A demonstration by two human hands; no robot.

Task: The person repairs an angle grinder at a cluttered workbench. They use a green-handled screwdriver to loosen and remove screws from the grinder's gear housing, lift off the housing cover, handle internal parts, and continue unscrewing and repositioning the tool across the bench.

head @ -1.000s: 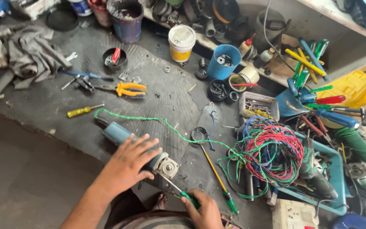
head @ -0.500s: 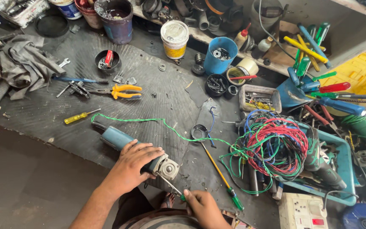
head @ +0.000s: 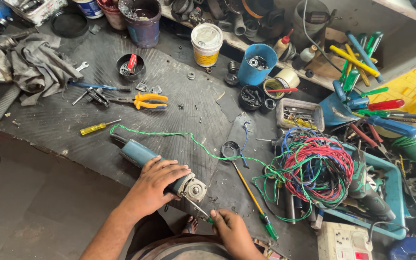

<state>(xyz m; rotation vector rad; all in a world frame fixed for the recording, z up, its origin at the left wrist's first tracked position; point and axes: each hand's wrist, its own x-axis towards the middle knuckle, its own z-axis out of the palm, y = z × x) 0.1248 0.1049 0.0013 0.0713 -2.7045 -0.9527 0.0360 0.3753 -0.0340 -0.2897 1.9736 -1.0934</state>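
— Head view: which way does the grinder (head: 162, 166) lie?
— Long axis upper left to lower right on the black mat (head: 63, 120), gear head near the person. Left hand (head: 157, 185) wraps its body.
— And the right hand (head: 232, 231)?
— Fingers closed on a green-handled screwdriver (head: 202, 214), tip at the head. Against 1 second ago, both hands sit as before; the camera is lower.

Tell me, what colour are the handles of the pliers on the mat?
Orange-yellow: the pliers lie on the dark mat, seen in the head view.

I count one grinder (head: 143, 156) under my two hands, one pair of pliers (head: 143, 101) at eleven o'clock, one yellow screwdriver (head: 97, 127).
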